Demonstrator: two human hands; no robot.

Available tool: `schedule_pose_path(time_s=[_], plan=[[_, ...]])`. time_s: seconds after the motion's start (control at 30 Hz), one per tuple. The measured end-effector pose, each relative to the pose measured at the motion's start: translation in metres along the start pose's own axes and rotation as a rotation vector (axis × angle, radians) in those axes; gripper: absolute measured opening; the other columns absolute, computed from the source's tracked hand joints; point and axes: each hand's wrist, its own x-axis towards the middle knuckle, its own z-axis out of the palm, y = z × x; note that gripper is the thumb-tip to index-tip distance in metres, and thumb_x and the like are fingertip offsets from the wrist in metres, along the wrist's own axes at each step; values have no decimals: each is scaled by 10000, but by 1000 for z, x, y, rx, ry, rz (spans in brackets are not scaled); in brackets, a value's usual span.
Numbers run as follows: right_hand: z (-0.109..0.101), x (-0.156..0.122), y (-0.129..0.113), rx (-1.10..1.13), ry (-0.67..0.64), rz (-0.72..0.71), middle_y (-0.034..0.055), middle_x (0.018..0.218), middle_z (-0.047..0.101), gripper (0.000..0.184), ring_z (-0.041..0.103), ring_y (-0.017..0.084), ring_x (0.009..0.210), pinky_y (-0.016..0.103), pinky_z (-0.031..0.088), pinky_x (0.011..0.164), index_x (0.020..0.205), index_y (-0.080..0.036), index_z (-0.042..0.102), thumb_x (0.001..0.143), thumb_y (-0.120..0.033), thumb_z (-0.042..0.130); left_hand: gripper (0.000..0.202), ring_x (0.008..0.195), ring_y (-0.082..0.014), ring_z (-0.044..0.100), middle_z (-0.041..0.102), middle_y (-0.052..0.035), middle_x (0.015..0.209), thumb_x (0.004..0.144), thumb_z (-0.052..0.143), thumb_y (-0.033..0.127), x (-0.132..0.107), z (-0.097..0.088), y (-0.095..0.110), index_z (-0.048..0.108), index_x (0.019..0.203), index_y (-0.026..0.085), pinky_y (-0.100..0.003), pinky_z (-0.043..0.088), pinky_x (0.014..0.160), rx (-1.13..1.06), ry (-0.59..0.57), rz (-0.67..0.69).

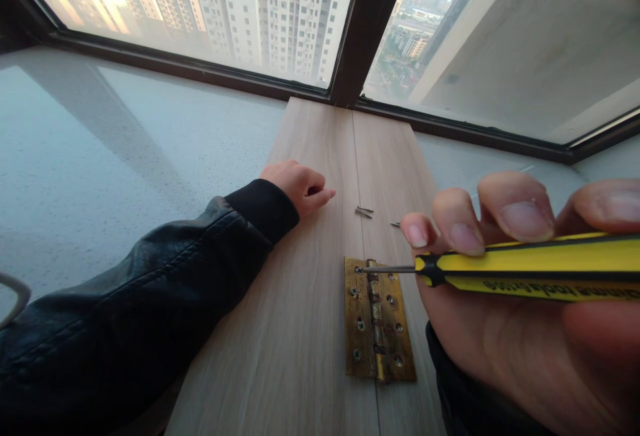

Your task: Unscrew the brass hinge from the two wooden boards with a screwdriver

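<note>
My right hand (505, 329) is wrapped round the yellow and black handle of a screwdriver (530, 264), large in the foreground. Its thin metal shaft reaches left across a brass hinge (377, 323), the tip at the upper screw of the left leaf. The hinge lies opened flat over the seam between two wooden boards (295, 329). Screw heads show in the left leaf; the right leaf's holes are partly shaded. My left hand (300, 186), loosely curled with nothing visible in it, rests on the left board, apart from the hinge.
Several loose screws (364, 212) lie near the seam beyond the hinge, and another screw (395, 224) sits beside my right fingers. The boards lie on a pale speckled sill (115, 136). Dark window frames (357, 36) border the far side. A white curved object (15, 296) shows at the left edge.
</note>
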Motion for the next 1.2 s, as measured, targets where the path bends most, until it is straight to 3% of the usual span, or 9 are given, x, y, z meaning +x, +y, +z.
schedule_pose_path(time_s=[0.37,0.6,0.8,1.2], plan=[[0,-3,0,52,-58,11,-15,877,444,330,423,163,773,359,420,771,708,-218,469,696,-332,778,386,522,-128,335,445,9,534,810,451,498,0,-1,2,541,578,202,-297,236,525,27,-12,-5],[-3,-3,-1,19,28,36,-21,855,448,316,451,134,744,304,476,755,862,-260,516,704,-317,783,404,515,-122,325,437,2,530,812,448,505,0,-1,1,538,567,196,-294,229,535,14,-8,-3],[-5,-3,-1,49,-26,30,-30,857,450,360,443,122,742,289,467,749,860,-260,511,665,-281,813,407,511,-111,310,427,4,521,812,452,499,0,-1,1,531,567,183,-287,221,532,10,-5,2],[-7,-4,3,49,-7,4,-44,841,470,375,452,117,703,288,443,687,804,-245,488,640,-236,824,412,519,-117,306,431,5,533,807,440,506,0,-1,1,497,554,186,-283,230,536,20,-12,-2]])
